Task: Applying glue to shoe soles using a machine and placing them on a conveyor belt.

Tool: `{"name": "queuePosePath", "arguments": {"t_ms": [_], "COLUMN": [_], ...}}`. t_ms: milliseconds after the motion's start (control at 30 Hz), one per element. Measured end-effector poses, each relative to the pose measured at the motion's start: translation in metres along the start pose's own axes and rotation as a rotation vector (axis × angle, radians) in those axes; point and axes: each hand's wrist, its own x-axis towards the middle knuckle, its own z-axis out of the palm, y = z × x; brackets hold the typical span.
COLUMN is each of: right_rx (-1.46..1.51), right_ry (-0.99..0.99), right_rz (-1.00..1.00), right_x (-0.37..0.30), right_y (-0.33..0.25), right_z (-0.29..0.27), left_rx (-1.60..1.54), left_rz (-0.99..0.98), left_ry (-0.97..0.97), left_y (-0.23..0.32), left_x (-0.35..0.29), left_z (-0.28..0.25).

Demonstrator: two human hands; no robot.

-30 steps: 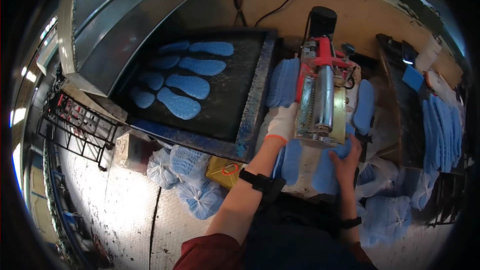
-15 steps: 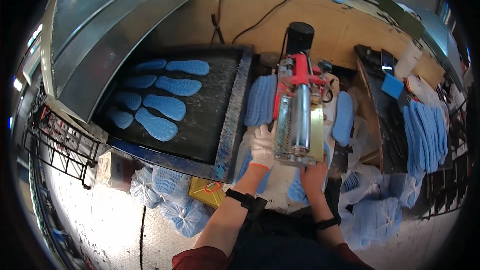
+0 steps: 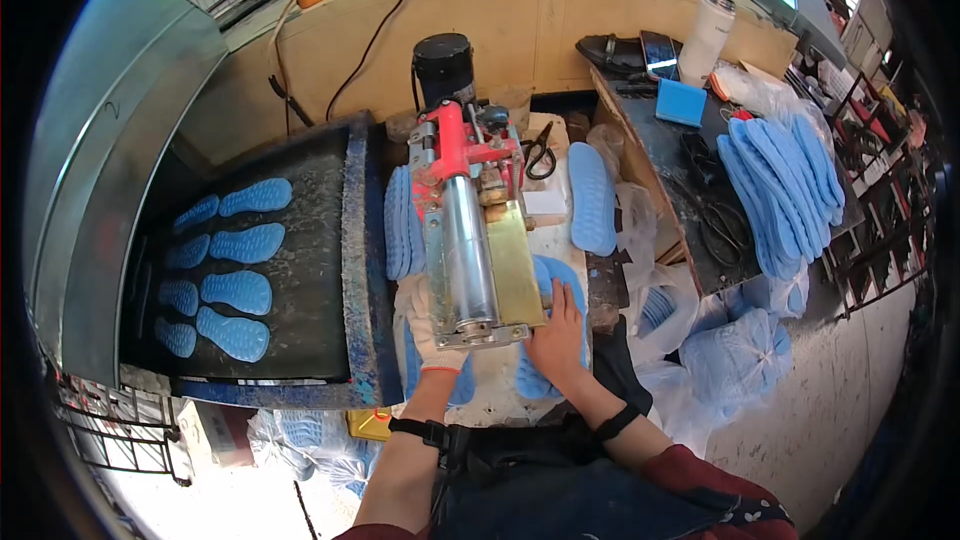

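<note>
A red-framed machine with a shiny metal roller (image 3: 468, 255) stands on the worktop before me. Along its left side lies my gloved left hand (image 3: 422, 325), fingers reaching forward over a blue insole (image 3: 461, 384); the machine partly hides them. My bare right hand (image 3: 558, 335) rests with its fingers stretched out on another blue insole (image 3: 571, 274), just right of the roller's near end. Several blue insoles (image 3: 398, 225) stand in a row left of the machine. One more insole (image 3: 593, 200) lies at its right, close to black-handled scissors (image 3: 540, 154).
Left is a dark conveyor bed (image 3: 310, 270) with a blue rim, carrying several insoles (image 3: 236, 292) under a metal hood (image 3: 130, 120). A side table (image 3: 640, 130) at right holds an insole pile (image 3: 780, 185), a phone (image 3: 659, 57) and a white bottle (image 3: 707, 40). Bagged insoles (image 3: 735, 355) lie below.
The view has swung right, so everything sits further left. My right hand has come out from beside the machine's near end and now lies flat on the insole. My left hand stays beside the machine.
</note>
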Motion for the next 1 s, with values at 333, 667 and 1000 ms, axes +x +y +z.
{"name": "queuePosePath", "arguments": {"t_ms": [333, 667, 1000], "right_rx": [-0.001, 0.141, 0.257], "right_ry": [-0.133, 0.003, -0.117], "right_rz": [0.008, -0.094, -0.324], "right_x": [0.0, 0.003, -0.007], "right_y": [-0.005, -0.02, 0.084], "right_z": [-0.008, 0.006, -0.034], "left_rx": [-0.037, -0.306, 0.035], "left_rz": [-0.06, -0.206, 0.72], "left_ry": [-0.09, 0.036, -0.625], "left_y": [-0.03, 0.003, 0.161], "left_x": [-0.016, -0.012, -0.074], "left_z": [0.007, -0.024, -0.106]}}
